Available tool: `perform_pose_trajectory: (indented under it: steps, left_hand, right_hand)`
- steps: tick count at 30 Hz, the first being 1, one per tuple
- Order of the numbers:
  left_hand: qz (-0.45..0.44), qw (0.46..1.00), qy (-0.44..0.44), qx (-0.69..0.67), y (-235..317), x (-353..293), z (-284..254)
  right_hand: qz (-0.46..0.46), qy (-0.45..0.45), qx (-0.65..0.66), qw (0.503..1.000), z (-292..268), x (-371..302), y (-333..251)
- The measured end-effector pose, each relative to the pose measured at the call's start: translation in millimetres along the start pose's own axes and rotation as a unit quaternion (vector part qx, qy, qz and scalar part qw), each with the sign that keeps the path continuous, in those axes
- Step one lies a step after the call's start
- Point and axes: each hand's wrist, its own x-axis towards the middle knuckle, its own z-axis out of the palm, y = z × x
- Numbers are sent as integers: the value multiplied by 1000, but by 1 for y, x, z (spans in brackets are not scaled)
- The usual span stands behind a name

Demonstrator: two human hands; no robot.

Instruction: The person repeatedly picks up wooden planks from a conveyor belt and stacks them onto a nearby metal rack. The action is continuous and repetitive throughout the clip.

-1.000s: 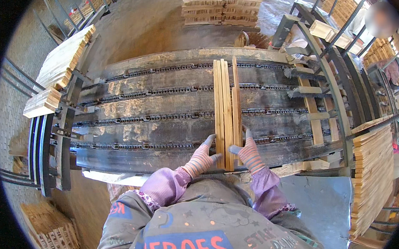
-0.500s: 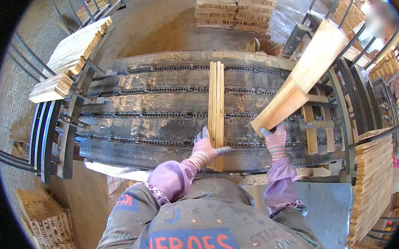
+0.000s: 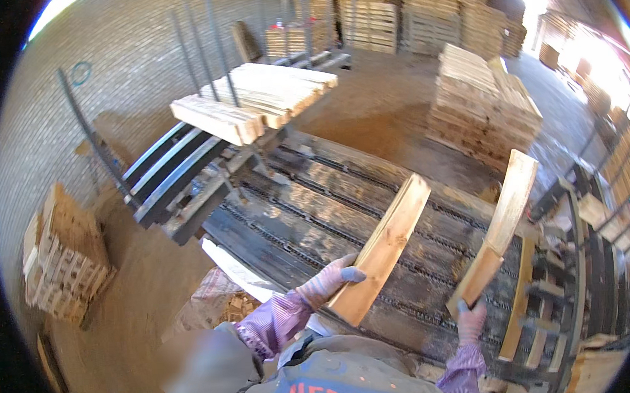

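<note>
My left hand (image 3: 331, 280), in a striped glove, grips a small bundle of wooden boards (image 3: 386, 253) near its close end, thumb over the top edge. The bundle is tilted, with its broad face showing. My right hand (image 3: 472, 322), also gloved, is closed round the near end of other wooden boards (image 3: 499, 233), which point up and away over the chain conveyor (image 3: 287, 220). These look like two pieces overlapping partway along. The fingers under both bundles are partly hidden.
A rack (image 3: 174, 166) at the conveyor's left end carries a row of boards (image 3: 264, 98). Loose boards (image 3: 521, 295) lie at the conveyor's right end. Stacked lumber (image 3: 480, 104) stands beyond it, and another stack (image 3: 64, 261) sits on the floor at left.
My view has swung left. My left hand, earlier resting against the boards on the conveyor, now holds them raised and tilted. My right hand still holds its boards.
</note>
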Motion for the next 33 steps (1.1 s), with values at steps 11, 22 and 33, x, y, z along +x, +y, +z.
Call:
perform_pose_trajectory:
  steps: [11, 22, 33]
  left_hand:
    - [469, 758, 406, 203, 164, -83, -111]
    - [208, 614, 718, 254, 257, 19, -316]
    - [496, 761, 391, 147, 206, -11, -258]
  right_hand:
    - [-5, -36, 64, 997, 35, -2, -30]
    - [-2, -27, 42, 999, 65, -18, -70]
    - [4, -26, 81, 996, 124, -27, -111]
